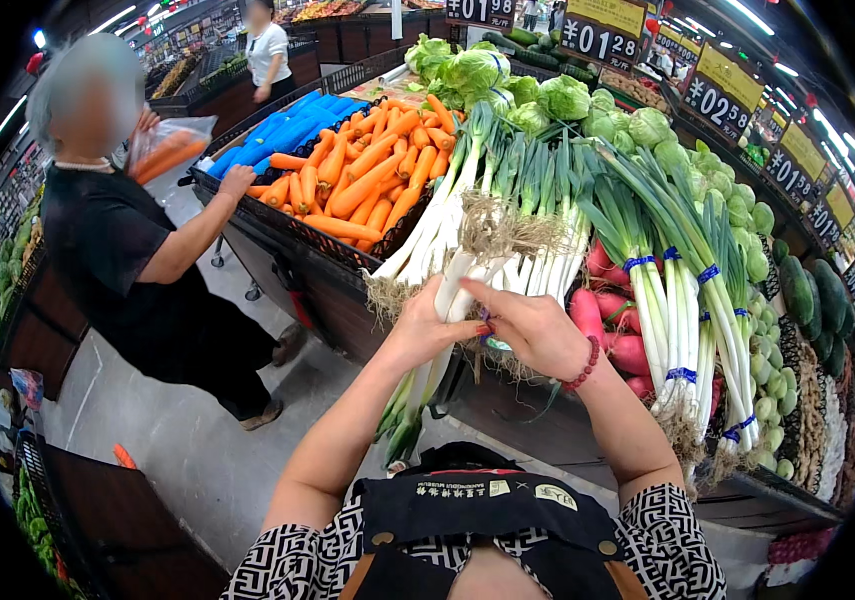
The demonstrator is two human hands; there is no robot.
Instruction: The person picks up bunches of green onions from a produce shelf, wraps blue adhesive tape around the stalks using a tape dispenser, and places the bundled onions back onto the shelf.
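My left hand (pixel 427 322) is closed around the white stalks of a bunch of large green onions (pixel 454 296), held roots up with the green leaves hanging down over the edge of the display. My right hand (pixel 536 330) is at the same bunch, its index finger laid against a stalk and its thumb near a purple band. Behind the held bunch lie more green onions (pixel 547 262), loose and side by side. To the right are long radishes with red skin (pixel 626 352) and banded green onions (pixel 649 300) with blue ties.
Carrots (pixel 367 172) fill a black crate at the left, beside blue-wrapped produce (pixel 277 135). Cabbages (pixel 570 97) are piled behind. A person (pixel 127 225) stands at the left, one hand at the crate and a plastic bag of carrots (pixel 169 150) in the other. Price signs stand above.
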